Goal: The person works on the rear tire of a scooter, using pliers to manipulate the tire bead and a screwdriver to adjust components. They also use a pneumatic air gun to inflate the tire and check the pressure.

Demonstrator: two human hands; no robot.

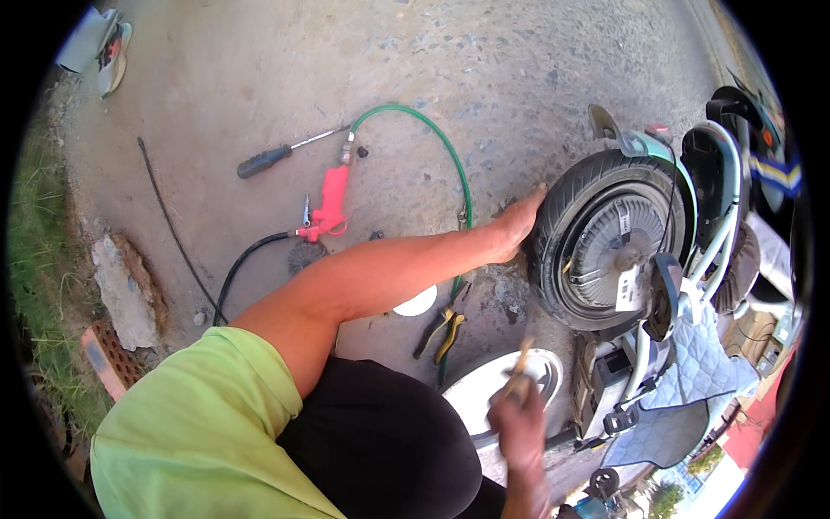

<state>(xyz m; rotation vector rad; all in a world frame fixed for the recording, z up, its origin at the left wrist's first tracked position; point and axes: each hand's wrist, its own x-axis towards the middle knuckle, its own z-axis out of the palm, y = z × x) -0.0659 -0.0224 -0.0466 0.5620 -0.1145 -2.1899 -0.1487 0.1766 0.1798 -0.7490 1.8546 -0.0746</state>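
Note:
My left hand (517, 223) presses flat against the tread of a black scooter tyre (562, 208), fingers spread along its left edge. The wheel has a grey ribbed hub (616, 246) and belongs to a scooter lying on its side (709, 216). My right hand (519, 415) is closed on a small brush-like stick (522, 362), held over a white round dish (484, 389) on the ground. The stick's tip is blurred.
On the concrete lie a pink air blow gun (327, 203) with a green hose (432, 130) and a black hose (242, 268), a black-handled screwdriver (277, 156), pliers (445, 333), a white lid (419, 303), a brick (108, 355) and a stone (125, 290). Grass borders the left.

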